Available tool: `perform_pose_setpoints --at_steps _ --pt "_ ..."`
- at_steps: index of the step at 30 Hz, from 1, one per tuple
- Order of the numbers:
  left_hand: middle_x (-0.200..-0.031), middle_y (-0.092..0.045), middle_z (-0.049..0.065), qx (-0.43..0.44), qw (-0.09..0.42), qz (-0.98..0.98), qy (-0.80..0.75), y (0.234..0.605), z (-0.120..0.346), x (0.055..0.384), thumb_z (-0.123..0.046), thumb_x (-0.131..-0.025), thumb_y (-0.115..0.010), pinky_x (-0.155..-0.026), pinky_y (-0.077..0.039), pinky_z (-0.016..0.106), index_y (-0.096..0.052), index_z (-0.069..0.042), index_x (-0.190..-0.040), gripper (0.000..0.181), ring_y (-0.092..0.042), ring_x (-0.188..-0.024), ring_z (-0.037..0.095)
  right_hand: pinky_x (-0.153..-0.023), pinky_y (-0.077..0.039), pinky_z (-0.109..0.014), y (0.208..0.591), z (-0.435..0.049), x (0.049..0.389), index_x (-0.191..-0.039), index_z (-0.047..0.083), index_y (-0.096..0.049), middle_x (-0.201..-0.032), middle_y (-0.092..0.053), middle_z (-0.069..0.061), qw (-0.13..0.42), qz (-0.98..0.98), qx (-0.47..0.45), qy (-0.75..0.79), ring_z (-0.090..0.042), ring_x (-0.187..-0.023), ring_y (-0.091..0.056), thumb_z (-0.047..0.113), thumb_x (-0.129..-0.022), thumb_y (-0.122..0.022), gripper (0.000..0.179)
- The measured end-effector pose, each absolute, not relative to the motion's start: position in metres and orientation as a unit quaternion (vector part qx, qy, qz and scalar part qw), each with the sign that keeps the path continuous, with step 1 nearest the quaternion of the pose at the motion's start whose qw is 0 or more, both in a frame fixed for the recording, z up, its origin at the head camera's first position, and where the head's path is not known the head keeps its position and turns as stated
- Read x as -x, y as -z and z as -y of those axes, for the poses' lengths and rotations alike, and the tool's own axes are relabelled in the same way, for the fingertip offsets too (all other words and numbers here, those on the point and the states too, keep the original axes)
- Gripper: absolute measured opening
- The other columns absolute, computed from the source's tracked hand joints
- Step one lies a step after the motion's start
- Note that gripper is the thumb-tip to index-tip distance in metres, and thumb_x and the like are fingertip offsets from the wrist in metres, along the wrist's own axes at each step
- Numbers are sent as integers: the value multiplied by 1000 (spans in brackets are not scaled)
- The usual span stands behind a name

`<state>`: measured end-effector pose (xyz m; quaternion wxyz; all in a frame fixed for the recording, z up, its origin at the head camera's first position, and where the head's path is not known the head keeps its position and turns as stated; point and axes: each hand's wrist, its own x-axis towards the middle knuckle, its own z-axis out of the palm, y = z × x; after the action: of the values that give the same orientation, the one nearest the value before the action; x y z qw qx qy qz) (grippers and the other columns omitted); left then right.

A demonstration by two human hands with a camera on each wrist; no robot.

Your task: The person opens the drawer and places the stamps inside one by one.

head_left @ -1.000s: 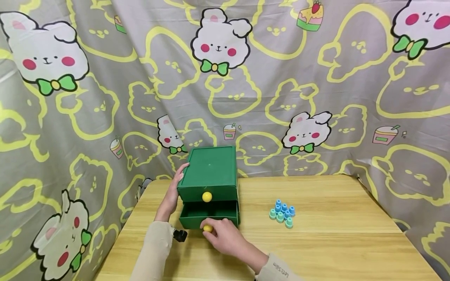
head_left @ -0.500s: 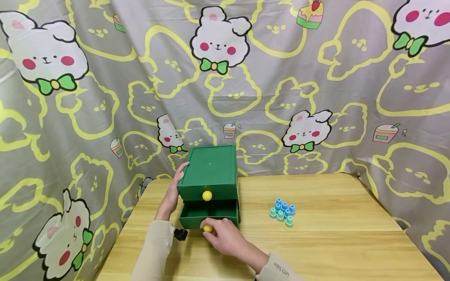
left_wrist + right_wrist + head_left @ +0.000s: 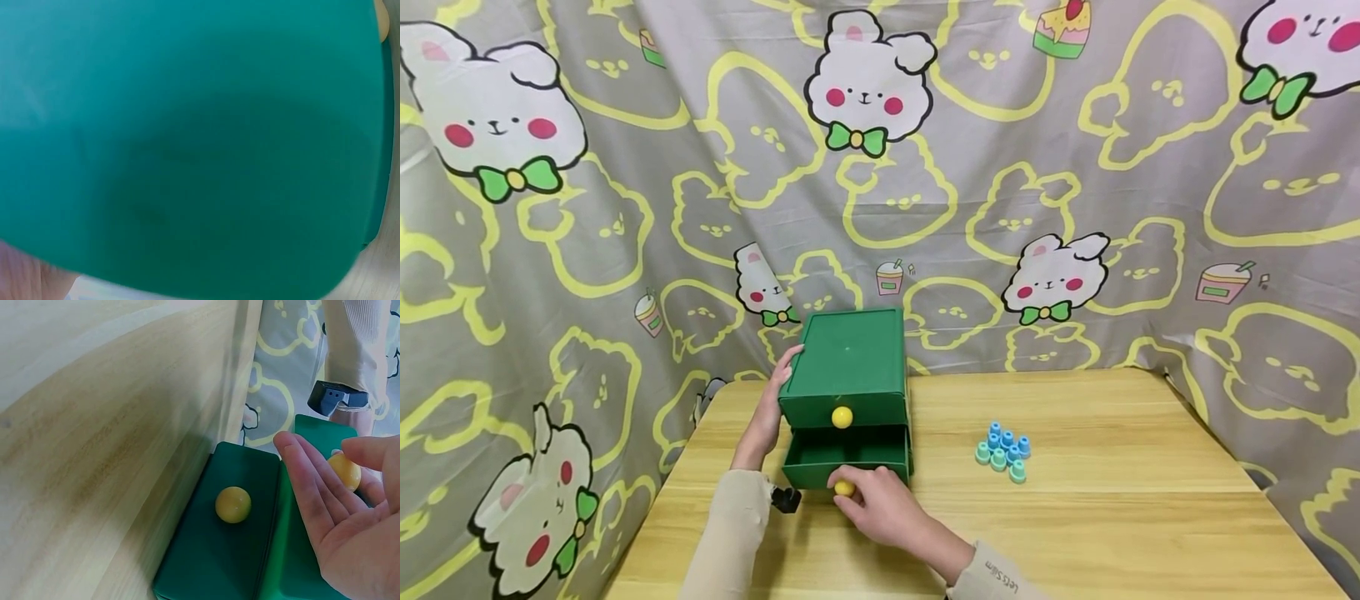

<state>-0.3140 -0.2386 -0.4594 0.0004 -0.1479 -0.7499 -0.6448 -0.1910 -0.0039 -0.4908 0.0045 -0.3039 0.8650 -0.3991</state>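
A green two-drawer box (image 3: pixel 850 354) stands on the table, left of centre. Its upper drawer front carries a yellow ball knob (image 3: pixel 842 417) and is closed. The lower drawer (image 3: pixel 805 473) is pulled part way out, and the visible part of its inside holds nothing. My right hand (image 3: pixel 876 504) pinches the lower drawer's yellow knob (image 3: pixel 844 487) between thumb and fingers. Against the box's left side lies my left hand (image 3: pixel 767 417), fingers extended along the wall up to the top edge. The box's green surface (image 3: pixel 206 150) fills most of the left wrist view.
Several small blue and mint-green cup-shaped pieces (image 3: pixel 1003 450) sit in a cluster on the wooden table (image 3: pixel 1112 517), right of the box. A patterned curtain (image 3: pixel 962 208) hangs behind the table. A black wrist camera (image 3: pixel 786 500) sticks out from the left sleeve.
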Motion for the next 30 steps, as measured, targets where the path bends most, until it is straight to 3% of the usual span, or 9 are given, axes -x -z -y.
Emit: perform_pose_setpoints --at_steps 30 --pt "-170 -15 4 143 1 748 648 458 238 314 -48 -110 -26 -116 -24 64 -28 -35 -162 54 -26 -149 38 -60 -44 -16 496 -1 195 -124 25 -71 -70 -59 17 1 -857 322 403 6 -61 -51 25 -104 -64 22"
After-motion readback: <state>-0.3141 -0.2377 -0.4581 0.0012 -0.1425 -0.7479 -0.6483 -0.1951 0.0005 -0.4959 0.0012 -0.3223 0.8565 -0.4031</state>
